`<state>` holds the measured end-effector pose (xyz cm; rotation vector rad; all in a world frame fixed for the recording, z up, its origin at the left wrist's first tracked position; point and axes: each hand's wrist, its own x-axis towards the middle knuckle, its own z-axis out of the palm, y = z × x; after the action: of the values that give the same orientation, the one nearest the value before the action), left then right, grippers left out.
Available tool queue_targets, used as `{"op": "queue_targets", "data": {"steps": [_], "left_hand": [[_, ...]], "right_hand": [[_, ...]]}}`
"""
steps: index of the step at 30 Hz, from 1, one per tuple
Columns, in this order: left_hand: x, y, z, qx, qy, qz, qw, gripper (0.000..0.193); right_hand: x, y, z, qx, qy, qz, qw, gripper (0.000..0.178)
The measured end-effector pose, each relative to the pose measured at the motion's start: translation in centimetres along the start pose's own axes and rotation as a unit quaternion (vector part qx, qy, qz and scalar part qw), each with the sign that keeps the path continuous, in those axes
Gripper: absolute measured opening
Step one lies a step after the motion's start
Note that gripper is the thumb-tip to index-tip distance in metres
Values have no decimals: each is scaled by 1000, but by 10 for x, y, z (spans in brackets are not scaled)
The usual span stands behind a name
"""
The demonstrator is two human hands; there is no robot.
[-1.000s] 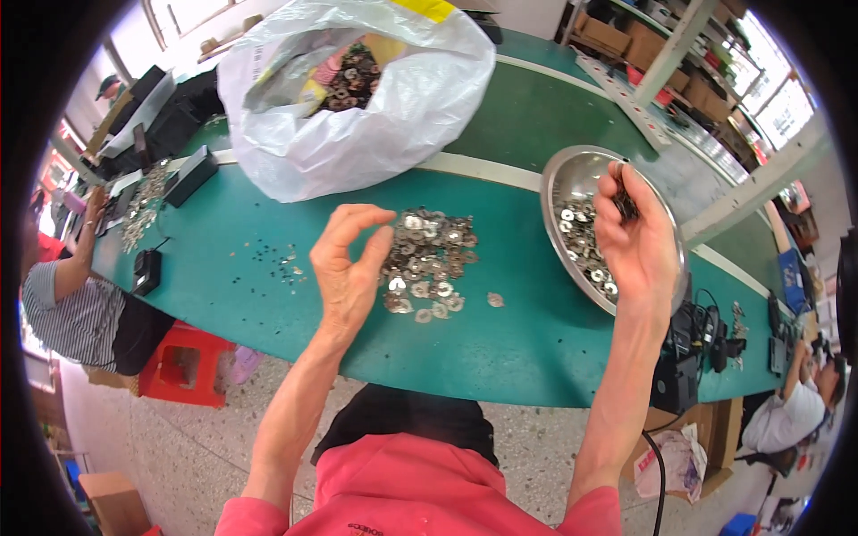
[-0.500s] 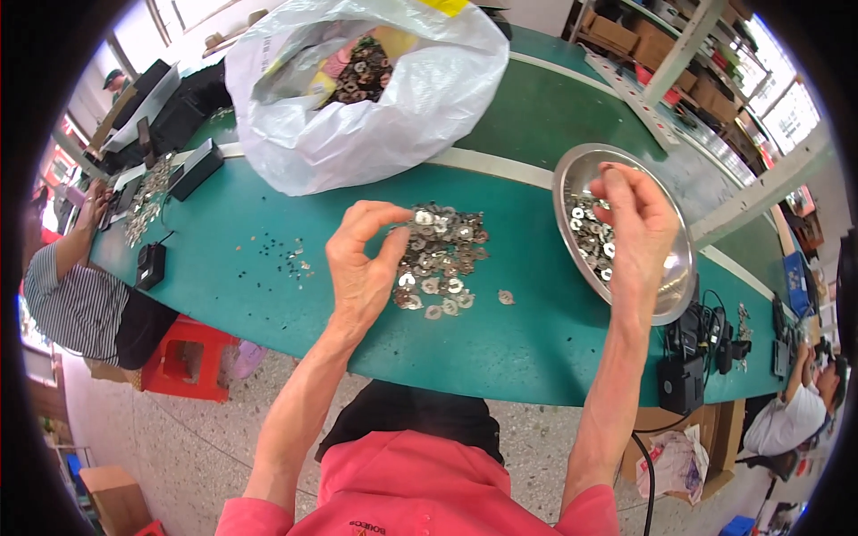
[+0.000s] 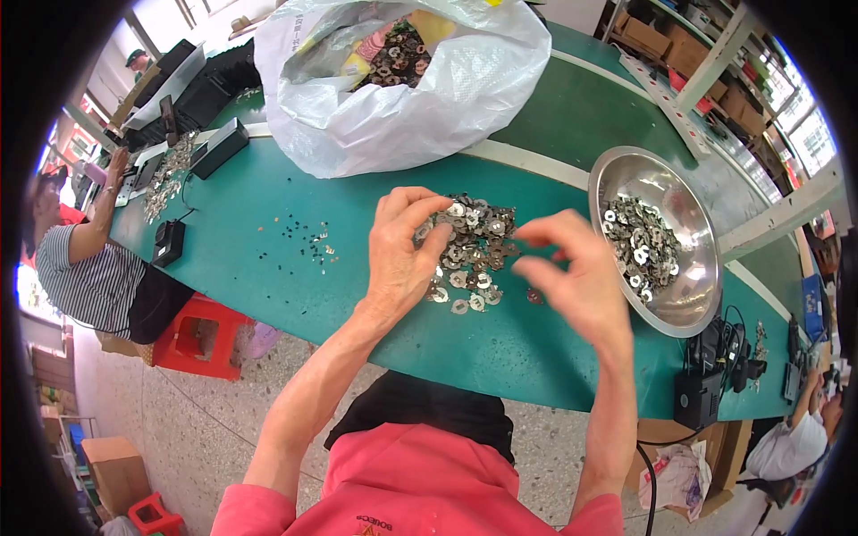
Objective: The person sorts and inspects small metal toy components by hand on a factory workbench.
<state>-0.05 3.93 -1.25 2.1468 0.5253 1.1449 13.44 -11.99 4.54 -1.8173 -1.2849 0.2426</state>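
A heap of small flat metal pieces [image 3: 478, 246], silvery and ring-like with notched edges, lies on the green table. At its left edge my left hand [image 3: 400, 246] is curved, thumb and forefinger apart, their tips over the pieces. From the other side my right hand [image 3: 581, 277] reaches toward the heap, slightly smeared by motion. Its thumb and forefinger are spread and nothing shows between them. To the right a steel bowl [image 3: 700, 299], tilted, holds many similar metal pieces [image 3: 641, 246].
A white plastic sack [image 3: 357, 134] of darker pieces stands behind the heap. Tiny black bits [image 3: 308, 246] are scattered to the left. Black adapters with cables [image 3: 702, 393] sit at the right table edge. Other people work at both sides; a red stool [image 3: 201, 335] stands lower left.
My right hand has moved left from over the bowl to the heap, its fingers parting. My left hand stays at the heap's left edge. The whole view has shifted slightly.
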Motion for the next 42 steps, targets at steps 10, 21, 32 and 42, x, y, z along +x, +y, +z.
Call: {"op": "queue_targets", "data": {"steps": [10,21,32,42], "left_hand": [[7,-8,20,-36,-52,-60,996,26],[30,-14,13,-151,-62,-81,983,23],[25,-4,-5,8,-268,136,954,21],[20,2,1,8,-271,145,952,22]], "right_hand": [[-10,11,48,-91,-85,-59,990,15],[-6,19,44,47,1,50,998,9],[-9,20,40,-63,-25,27,997,15],[-6,19,34,105,-16,122,987,9]]}}
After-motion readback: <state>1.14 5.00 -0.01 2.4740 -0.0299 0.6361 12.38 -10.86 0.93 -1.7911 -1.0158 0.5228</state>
